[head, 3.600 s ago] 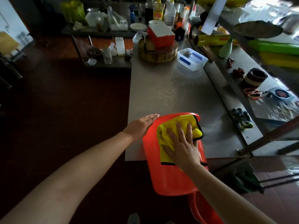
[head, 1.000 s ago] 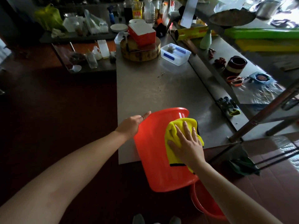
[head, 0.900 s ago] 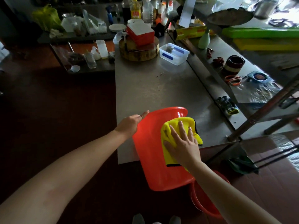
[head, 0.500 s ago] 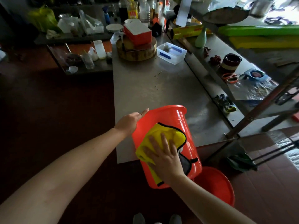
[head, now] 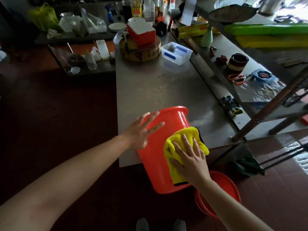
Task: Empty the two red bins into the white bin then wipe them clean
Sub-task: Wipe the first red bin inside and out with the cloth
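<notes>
A person is standing at the near end of a long grey steel table (head: 150,90) and is stretching both bare arms forward. 1 red plastic bin with a round rim (head: 156,164) is lying on its side at this end. Its rim is pointing away from the person and is resting over the table top, while its base is hanging out beyond the table edge.

The left hand (head: 140,132) is lying flat on the upper left wall of the bin, just below the rim. Its fingers are straight and spread wide, and it is gripping nothing.

The right hand (head: 191,160) is also flat, with straight fingers a little apart. It is pressing a yellow fluffy cloth with a black border (head: 188,134) against the right side of the bin wall. The cloth is bunching under the palm and showing beyond the fingertips.

The right forearm is crossing over the 2nd red plastic bin (head: 228,184), which is standing on the floor near the table corner and is partly hidden.

At the far end of the table, a round wooden chopping block (head: 140,53) is carrying a red box with a white lid (head: 141,31). A clear plastic tub with blue clips (head: 176,53) is sitting just beside the block.
</notes>
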